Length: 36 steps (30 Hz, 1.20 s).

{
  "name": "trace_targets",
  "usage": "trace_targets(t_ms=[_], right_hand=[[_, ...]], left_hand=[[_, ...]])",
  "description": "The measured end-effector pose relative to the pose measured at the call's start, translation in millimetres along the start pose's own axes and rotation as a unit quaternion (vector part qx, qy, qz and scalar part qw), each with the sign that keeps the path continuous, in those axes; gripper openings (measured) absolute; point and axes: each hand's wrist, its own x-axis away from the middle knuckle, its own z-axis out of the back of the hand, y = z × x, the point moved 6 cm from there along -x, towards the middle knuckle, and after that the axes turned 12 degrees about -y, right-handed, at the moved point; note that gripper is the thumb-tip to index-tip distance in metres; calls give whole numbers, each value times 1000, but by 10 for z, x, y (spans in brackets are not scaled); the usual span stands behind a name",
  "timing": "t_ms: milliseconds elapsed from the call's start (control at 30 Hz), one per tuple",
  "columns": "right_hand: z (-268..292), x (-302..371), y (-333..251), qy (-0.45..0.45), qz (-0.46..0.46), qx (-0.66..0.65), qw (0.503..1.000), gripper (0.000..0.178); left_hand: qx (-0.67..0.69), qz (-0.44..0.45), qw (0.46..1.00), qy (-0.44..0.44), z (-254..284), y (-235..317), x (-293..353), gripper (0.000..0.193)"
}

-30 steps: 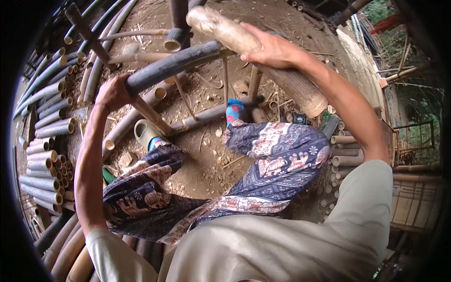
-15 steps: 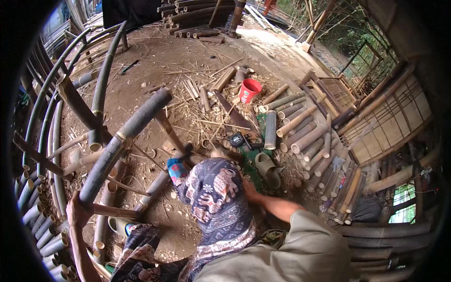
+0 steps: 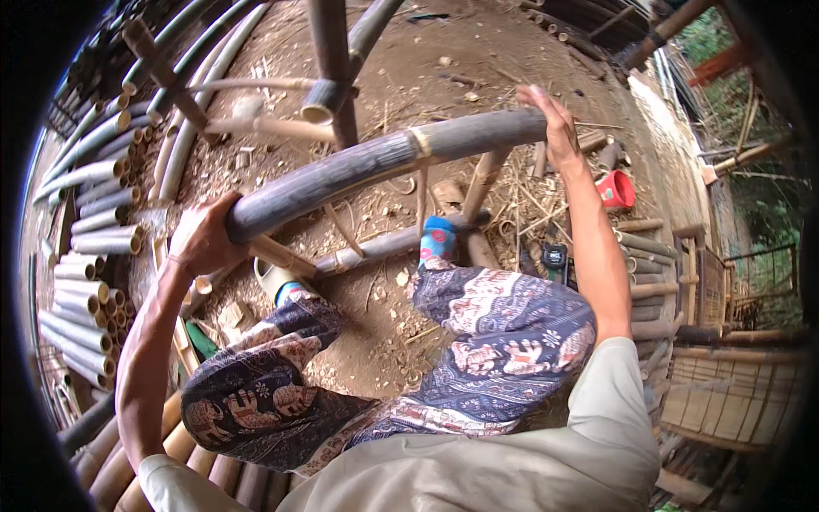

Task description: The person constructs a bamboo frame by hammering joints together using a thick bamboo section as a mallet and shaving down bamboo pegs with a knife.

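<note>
A thick, dark, slightly bent bamboo pole (image 3: 341, 175) lies across in front of me, raised off the ground as the upper bar of a bamboo frame. My left hand (image 3: 205, 235) is closed around its left end. At the other end my right hand (image 3: 553, 128) has its palm against the pole, fingers stretched out and pointing up. Thinner bamboo struts (image 3: 485, 183) run down from the pole to a lower bamboo bar (image 3: 384, 247) near the ground. My legs in patterned trousers (image 3: 503, 320) are spread behind the frame.
Another bamboo frame (image 3: 331, 68) stands just beyond the pole. Cut bamboo lengths (image 3: 85, 320) are stacked at the left, more (image 3: 648, 290) at the right. A red bucket (image 3: 616, 189) and a black tape measure (image 3: 554, 256) sit at the right. Wood chips litter the dirt floor (image 3: 367, 333).
My right hand has come up from beside my right knee to the pole's right end. My left hand stays on the left end. The view has turned leftward, and my knees are farther apart.
</note>
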Motion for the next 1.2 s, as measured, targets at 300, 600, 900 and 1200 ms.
trace_targets(t_ms=[300, 600, 900, 1200], right_hand=[[-14, -10, 164, 85, -48, 161, 982, 26], [-317, -147, -573, 59, -38, 526, 848, 30], [-929, -654, -454, -57, -10, 559, 827, 30], [-1154, -627, -358, -90, -47, 555, 826, 56]], left_hand=[[-2, -8, 999, -44, 69, -114, -126, 45], [13, 26, 999, -43, 98, -43, -189, 48], [-6, 37, 999, -7, 130, -62, -446, 43], [-43, 93, 994, -43, 152, -111, -41, 46]])
